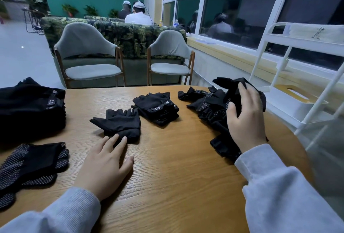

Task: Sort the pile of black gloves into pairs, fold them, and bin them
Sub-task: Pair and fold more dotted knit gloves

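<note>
**Glove sorting: roughly halfway, nothing binned**

Folded stacks (156, 107) sit on the table (176, 167). Right hand (245, 119) fingers curl round one glove off the unsorted pile (210, 106); left hand (106, 162) fingers lie spread, touching a flat glove (119, 123) (no bin visible).

Beyond my wooden table (167, 167): two grey chairs (89, 55), leaf-print sofa (130, 35) behind them. White wire rack (297, 76) at table's right edge, under the window (242, 9).
</note>
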Demonstrator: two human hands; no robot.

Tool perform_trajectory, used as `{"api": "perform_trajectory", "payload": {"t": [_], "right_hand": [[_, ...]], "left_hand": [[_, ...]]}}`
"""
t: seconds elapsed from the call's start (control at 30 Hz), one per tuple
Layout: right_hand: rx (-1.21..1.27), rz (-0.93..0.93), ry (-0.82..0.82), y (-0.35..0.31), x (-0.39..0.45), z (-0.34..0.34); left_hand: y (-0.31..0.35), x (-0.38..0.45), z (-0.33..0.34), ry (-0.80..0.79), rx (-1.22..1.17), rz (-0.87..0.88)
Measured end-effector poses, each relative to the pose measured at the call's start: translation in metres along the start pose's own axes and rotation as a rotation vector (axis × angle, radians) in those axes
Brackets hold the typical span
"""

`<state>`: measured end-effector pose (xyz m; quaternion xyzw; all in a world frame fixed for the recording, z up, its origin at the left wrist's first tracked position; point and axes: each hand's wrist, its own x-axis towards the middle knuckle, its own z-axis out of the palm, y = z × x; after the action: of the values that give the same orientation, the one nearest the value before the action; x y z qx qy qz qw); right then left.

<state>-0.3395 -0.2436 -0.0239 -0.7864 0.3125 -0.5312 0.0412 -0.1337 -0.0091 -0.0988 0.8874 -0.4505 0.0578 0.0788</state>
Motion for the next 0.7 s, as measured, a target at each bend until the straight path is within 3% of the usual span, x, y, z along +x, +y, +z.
{"api": "perform_trajectory", "payload": {"t": [0.33,0.7], "right_hand": [[0.155,-0.155,0.017,-0.055,-0.016,0.019],[0.067,-0.183,-0.356,-0.085,-0.044,0.090]], "left_hand": [[-0.004,-0.001,0.004,0.080,-0.071,0.035],[-0.007,0.002,0.006,0.121,-0.031,0.054]]}}
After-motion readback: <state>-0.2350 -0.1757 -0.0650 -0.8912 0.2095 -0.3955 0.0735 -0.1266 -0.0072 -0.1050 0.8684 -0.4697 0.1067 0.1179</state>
